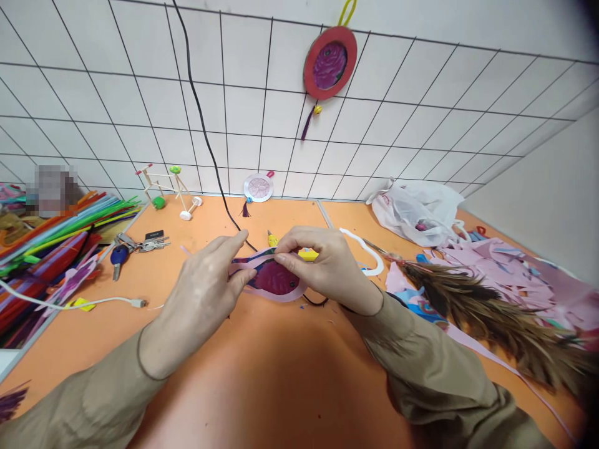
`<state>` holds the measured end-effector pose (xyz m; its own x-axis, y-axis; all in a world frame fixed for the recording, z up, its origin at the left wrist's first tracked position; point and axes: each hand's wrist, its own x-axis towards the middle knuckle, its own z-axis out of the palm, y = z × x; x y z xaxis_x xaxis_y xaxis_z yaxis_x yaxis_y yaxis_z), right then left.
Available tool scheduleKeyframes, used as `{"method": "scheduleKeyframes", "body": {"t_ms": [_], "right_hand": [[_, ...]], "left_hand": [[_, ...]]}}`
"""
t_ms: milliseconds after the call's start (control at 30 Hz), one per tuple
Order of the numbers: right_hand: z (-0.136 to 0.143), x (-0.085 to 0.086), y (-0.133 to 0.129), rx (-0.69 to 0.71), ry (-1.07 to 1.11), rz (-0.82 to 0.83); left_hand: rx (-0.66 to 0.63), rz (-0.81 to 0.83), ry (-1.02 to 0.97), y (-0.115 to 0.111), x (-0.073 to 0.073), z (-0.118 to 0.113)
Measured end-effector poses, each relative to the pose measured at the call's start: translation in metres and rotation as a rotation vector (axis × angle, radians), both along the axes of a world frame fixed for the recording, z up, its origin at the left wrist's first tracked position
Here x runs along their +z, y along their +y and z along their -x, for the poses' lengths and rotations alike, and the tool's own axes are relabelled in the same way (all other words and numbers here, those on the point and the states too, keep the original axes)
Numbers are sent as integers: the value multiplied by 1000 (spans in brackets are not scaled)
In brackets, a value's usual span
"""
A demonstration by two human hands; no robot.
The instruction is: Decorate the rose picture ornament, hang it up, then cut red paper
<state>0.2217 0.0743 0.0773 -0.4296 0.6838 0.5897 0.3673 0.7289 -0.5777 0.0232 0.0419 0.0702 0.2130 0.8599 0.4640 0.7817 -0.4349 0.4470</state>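
Note:
Between my hands is a round paper ornament [276, 278] with a pale pink rim and a purple flower picture in its middle. My left hand [206, 280] pinches its left side between thumb and fingers. At the upper edge, my right hand [322, 262] has thumb and index finger closed on the pink rim, which seems lifted off the picture there. My fingers cover parts of both edges. Just behind the ornament lies a small yellow object [272, 238], with another yellow piece [309, 255] partly behind my right hand.
Colourful pipe cleaners [56, 249] lie left, near keys [140, 243] and a white cable [93, 302]. At the back stand a stick model [168, 190] and a white ornament [259, 188]. Rightward are a plastic bag [416, 209], brown feathers [486, 318] and pink scraps [510, 268]. A red-rimmed ornament [314, 59] hangs above.

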Motion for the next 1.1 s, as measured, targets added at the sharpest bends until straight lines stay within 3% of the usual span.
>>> {"method": "scheduleKeyframes", "body": {"t_ms": [100, 267, 333, 500, 700, 1100], "right_hand": [[1, 0, -1, 2, 0, -4], [1, 0, -2, -1, -12, 9], [1, 0, -2, -1, -21, 11], [1, 1, -3, 2, -38, 30], [0, 1, -1, 15, -30, 36], [-2, 2, 2, 23, 4, 104]], "left_hand": [[-60, 142, -141, -3, -1, -5], [-97, 558, -345, 2, -4, -7], [-116, 643, -395, 4, -3, -7], [-190, 681, -503, 7, 0, -9], [-158, 745, -575, 8, 4, -11], [-208, 614, -512, 6, 8, -8]]}}
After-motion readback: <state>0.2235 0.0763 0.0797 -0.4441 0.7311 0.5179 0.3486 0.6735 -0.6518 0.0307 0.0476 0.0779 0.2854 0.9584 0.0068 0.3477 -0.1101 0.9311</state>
